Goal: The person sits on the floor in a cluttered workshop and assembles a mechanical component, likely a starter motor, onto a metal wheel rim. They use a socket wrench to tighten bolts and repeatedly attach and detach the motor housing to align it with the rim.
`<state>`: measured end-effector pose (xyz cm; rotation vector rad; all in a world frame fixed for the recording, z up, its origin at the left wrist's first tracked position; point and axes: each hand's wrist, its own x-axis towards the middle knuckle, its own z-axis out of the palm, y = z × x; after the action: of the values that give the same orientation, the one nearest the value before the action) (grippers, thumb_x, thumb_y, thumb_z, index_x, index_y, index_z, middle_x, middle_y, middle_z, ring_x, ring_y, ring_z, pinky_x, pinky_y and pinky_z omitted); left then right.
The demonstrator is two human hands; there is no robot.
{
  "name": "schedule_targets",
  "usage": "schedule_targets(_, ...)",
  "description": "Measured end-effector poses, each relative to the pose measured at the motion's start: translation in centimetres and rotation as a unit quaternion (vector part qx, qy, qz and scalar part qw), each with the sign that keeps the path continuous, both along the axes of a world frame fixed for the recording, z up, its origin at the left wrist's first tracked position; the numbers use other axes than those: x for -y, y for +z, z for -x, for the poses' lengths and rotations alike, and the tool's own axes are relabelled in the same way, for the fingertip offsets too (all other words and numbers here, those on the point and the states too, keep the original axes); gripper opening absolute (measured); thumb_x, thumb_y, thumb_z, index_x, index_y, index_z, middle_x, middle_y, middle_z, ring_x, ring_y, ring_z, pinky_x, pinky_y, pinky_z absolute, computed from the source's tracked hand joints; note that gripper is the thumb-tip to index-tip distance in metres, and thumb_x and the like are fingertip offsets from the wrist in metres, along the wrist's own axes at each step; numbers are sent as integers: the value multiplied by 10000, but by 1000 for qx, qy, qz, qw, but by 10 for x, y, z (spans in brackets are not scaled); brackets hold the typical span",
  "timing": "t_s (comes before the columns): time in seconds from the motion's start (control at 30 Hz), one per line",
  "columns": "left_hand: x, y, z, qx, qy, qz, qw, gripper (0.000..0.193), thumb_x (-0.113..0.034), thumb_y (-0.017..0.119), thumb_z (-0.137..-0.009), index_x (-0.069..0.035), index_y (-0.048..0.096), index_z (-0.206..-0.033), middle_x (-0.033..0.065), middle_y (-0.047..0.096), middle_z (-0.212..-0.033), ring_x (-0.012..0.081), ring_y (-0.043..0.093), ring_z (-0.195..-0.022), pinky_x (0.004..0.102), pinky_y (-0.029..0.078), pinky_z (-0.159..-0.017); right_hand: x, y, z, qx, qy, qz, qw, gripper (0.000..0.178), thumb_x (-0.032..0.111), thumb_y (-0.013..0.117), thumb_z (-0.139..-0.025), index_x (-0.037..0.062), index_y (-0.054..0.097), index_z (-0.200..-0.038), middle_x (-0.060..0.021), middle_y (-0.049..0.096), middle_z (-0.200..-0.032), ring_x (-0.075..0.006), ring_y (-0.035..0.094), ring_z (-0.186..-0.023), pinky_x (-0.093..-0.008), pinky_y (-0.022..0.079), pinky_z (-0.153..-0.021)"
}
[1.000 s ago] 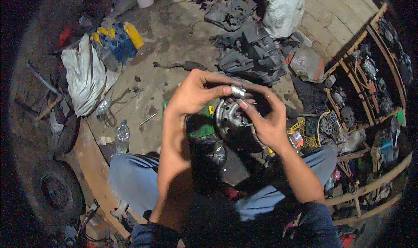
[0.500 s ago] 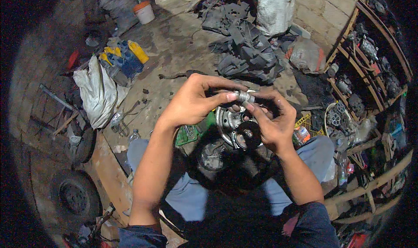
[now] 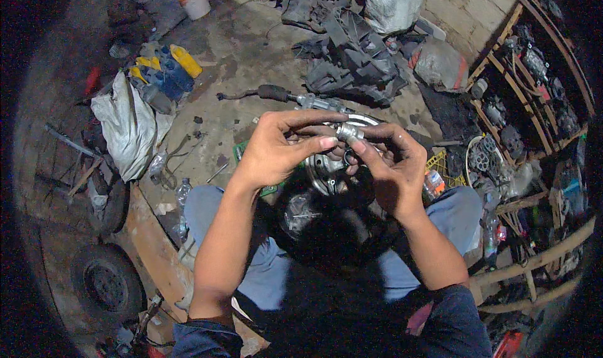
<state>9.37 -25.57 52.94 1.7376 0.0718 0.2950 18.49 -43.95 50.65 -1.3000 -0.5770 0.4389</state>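
Pinching small metal cylinder point(image 3: 350, 132) from left with left hand point(image 3: 276, 146), from right with right hand point(image 3: 401, 169), in thumb-and-finger grip closed to its width. Holding it over round metal part point(image 3: 320, 164), nearer than dark plastic pile point(image 3: 353, 66).

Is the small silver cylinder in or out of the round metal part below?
Out: the left hand and right hand hold the silver cylinder above the round metal part.

The small fitting point(image 3: 349, 132) looks glossy metal, the trousers point(image 3: 453, 223) matt cloth.
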Motion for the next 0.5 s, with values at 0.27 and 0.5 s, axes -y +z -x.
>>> schedule_targets(0.27,-5,0,-2,-4,2,-20,1000,425,-210,767,-822,25,687,-1167,144,707,-1117,205,648,-1050,349,499,-945,-3,1,2,69,-16,-14,997,220,-15,719,-862,-57,641,-1064,-97,642,-1033,-140,652,-883,-274,578,-726)
schedule_targets(0.5,-5,-2,-1,-15,4,-6,1000,446,-241,775,-810,18,691,-1164,138,708,-1123,211,648,-1052,357,491,-960,-2,1,2,41,0,-16,999,232,-30,711,-860,-59,628,-1075,-104,631,-1070,-148,651,-922,-274,584,-741)
